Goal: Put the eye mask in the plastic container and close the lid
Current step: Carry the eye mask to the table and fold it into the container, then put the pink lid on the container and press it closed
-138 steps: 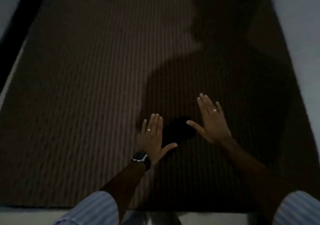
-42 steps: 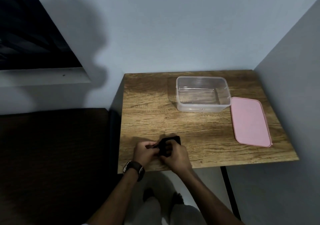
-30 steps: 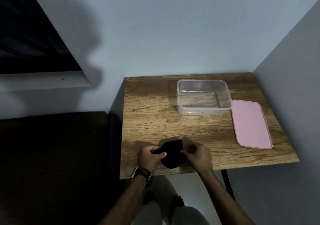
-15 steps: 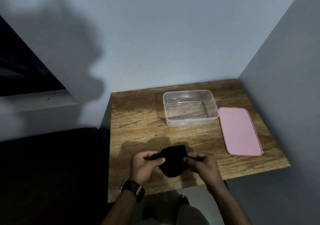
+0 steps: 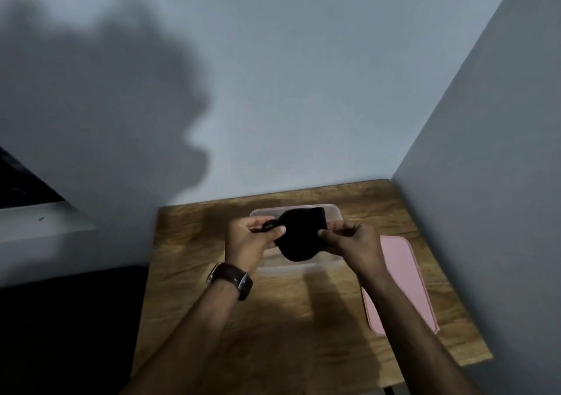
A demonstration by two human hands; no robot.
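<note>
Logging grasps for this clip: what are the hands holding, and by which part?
Both hold the eye mask: left hand pinches its left end, right hand its right end.

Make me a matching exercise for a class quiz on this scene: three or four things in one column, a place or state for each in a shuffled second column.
1. black fabric eye mask
2. clear plastic container
3. pink flat lid
4. brown-strapped wristwatch

A. lies flat on the wooden table
B. worn on the left arm
C. held by both hands
D. stands open behind the hands

Pairs: 1-C, 2-D, 3-A, 4-B
</note>
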